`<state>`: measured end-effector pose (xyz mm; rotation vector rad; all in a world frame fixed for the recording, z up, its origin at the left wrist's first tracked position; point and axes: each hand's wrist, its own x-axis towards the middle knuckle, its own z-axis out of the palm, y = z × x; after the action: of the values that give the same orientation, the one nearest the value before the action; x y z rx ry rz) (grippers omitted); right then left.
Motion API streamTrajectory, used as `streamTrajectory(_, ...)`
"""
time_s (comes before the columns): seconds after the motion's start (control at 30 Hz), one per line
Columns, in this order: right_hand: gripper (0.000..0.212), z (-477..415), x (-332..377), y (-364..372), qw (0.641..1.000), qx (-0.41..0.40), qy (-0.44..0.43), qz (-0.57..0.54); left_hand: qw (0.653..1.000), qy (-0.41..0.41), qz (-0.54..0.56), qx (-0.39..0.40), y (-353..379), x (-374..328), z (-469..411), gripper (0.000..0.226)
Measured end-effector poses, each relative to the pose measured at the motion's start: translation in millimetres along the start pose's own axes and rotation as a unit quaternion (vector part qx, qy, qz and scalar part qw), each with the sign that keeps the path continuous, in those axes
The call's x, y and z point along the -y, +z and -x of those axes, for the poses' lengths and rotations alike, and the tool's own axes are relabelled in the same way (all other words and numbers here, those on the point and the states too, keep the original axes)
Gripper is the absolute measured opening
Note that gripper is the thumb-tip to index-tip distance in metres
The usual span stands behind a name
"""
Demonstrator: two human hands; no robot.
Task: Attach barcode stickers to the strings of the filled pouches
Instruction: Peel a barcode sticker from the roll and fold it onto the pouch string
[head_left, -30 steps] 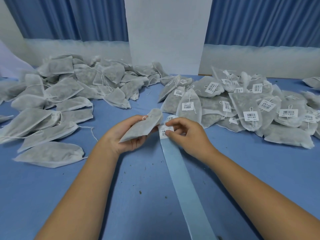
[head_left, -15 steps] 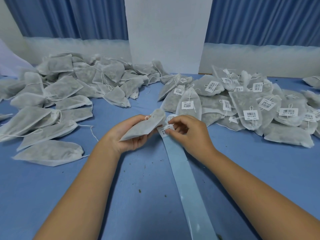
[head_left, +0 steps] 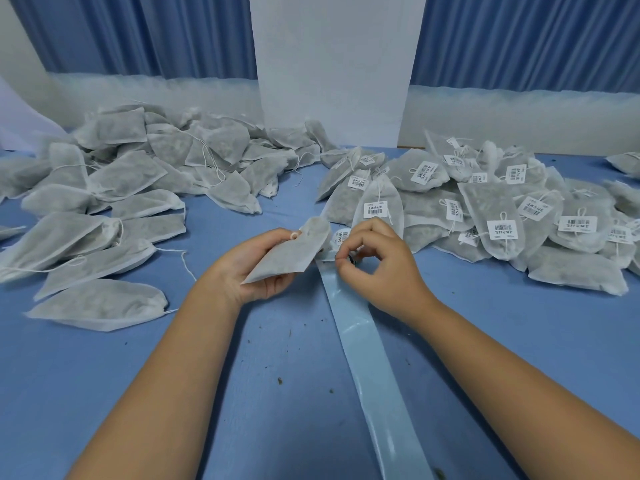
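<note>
Pouch (head_left: 291,254) lies across the left hand (head_left: 249,271) fingers (head_left: 273,289), tip right by the top of the sticker backing strip (head_left: 360,341), which runs from the right hand (head_left: 384,271) fingertips (head_left: 341,263) back along the table (head_left: 104,393) toward the person. Untagged pouches (head_left: 138,188) are heaped left of and beyond the left fingers, tagged pouches (head_left: 502,209) right of and beyond the right fingers.

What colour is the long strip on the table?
The strip is pale, shiny blue, lighter than the blue table. The head view shows it best.

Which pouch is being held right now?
The untagged pouch gripped in the left hand, beside the backing strip; every other pouch lies on the table.
</note>
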<state>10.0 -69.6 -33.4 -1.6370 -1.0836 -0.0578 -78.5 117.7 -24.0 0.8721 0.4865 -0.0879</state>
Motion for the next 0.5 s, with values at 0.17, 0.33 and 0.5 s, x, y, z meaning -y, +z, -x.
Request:
streamTrajectory(0.17,0.011,-6,6,-6,0.989,-0.053,0.044,-0.128,1.000,0.015,-0.018,-0.011,-2,-1,-1,0.032)
streamTrajectory(0.33,0.012,-12,-2,-11,0.962,-0.148,0.160,-0.166,0.990,0.042,-0.132,-0.005,2,-3,5,0.015)
streamTrajectory(0.5,0.025,-10,-3,-5,0.967,-0.054,0.208,-0.137,0.927,0.110,-0.350,-0.082,10,-3,12,0.007)
